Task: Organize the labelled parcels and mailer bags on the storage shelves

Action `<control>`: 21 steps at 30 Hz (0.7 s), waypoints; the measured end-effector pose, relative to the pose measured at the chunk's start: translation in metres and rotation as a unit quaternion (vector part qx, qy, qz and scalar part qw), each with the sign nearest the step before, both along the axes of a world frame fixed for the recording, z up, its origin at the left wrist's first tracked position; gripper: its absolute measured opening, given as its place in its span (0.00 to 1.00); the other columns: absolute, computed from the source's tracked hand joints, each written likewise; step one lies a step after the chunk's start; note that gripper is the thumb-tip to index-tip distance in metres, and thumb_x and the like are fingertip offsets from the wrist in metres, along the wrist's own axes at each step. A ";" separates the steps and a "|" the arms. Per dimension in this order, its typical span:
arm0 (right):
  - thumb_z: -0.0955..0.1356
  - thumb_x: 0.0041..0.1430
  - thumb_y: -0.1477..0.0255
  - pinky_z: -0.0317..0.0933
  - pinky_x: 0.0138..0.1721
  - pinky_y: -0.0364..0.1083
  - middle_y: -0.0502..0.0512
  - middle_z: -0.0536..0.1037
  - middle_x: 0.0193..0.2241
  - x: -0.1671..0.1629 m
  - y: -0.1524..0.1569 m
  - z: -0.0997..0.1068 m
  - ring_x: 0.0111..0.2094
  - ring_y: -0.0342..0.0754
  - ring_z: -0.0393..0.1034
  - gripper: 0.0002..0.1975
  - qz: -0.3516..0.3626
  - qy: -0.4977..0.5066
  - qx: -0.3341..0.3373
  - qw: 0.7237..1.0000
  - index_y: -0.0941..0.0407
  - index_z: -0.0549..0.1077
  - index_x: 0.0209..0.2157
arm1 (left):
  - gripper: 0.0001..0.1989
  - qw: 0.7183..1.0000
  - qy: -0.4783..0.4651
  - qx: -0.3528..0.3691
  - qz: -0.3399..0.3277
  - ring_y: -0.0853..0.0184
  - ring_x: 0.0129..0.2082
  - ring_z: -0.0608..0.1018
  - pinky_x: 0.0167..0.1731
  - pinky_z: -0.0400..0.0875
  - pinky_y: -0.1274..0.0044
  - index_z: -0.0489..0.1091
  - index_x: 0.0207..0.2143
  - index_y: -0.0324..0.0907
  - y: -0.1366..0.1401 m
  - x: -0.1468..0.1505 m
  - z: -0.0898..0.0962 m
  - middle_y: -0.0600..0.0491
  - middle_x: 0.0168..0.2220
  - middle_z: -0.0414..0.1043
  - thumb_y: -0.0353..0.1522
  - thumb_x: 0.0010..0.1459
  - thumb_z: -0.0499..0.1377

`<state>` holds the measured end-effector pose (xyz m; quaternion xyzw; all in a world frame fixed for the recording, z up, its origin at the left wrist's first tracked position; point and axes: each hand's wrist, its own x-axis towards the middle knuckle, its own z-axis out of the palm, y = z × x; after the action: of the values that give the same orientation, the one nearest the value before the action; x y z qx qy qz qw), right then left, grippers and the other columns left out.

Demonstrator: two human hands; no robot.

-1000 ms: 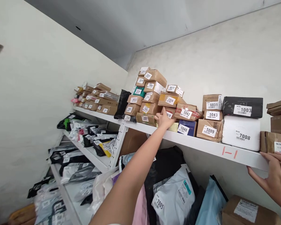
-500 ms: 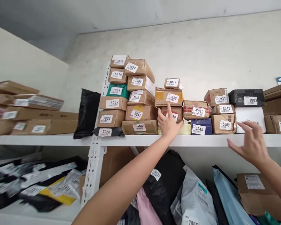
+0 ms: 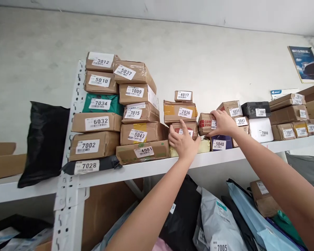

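Reaching up to the white shelf [image 3: 151,169], both hands work among small brown parcels. The right hand [image 3: 222,122] closes around a crumpled brown parcel with red printed tape [image 3: 206,123]; its white label is half covered. The left hand [image 3: 183,140] lies open, fingers spread, against a low brown parcel [image 3: 186,128] just left of it, label partly hidden. Directly above this sits the parcel 2036 [image 3: 180,111], then 4017 [image 3: 183,96]. Below the right hand stands the blue box 5040 [image 3: 221,143].
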<state>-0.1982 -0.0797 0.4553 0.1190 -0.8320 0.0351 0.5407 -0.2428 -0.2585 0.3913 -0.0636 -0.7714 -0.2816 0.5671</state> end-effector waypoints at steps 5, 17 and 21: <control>0.81 0.36 0.56 0.67 0.50 0.58 0.61 0.76 0.48 0.010 0.016 0.014 0.50 0.64 0.70 0.42 0.063 0.018 -0.074 0.995 0.54 0.69 0.52 | 0.50 0.999 0.036 -0.005 -0.015 0.35 0.71 0.59 0.69 0.55 0.48 0.54 0.73 0.38 -0.002 -0.007 -0.005 0.26 0.72 0.45 0.42 0.54 0.71; 0.81 0.35 0.58 0.64 0.52 0.60 0.61 0.74 0.48 0.009 0.016 0.006 0.52 0.66 0.66 0.43 0.099 0.037 -0.024 0.994 0.54 0.69 0.54 | 0.56 0.990 0.123 -0.019 -0.060 0.36 0.73 0.56 0.70 0.52 0.46 0.46 0.72 0.29 -0.011 -0.019 -0.009 0.22 0.71 0.48 0.41 0.51 0.72; 0.81 0.35 0.57 0.64 0.52 0.61 0.61 0.74 0.48 0.017 0.019 0.008 0.51 0.66 0.65 0.43 0.114 0.045 -0.017 0.992 0.54 0.68 0.54 | 0.60 0.993 0.097 0.027 -0.057 0.35 0.73 0.54 0.71 0.52 0.49 0.44 0.72 0.26 -0.011 -0.016 0.011 0.21 0.72 0.46 0.41 0.47 0.74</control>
<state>-0.1811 -0.0607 0.4628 0.2056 -0.7873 0.1050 0.5718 -0.2584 -0.2699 0.4021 -0.1190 -0.6999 -0.3266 0.6239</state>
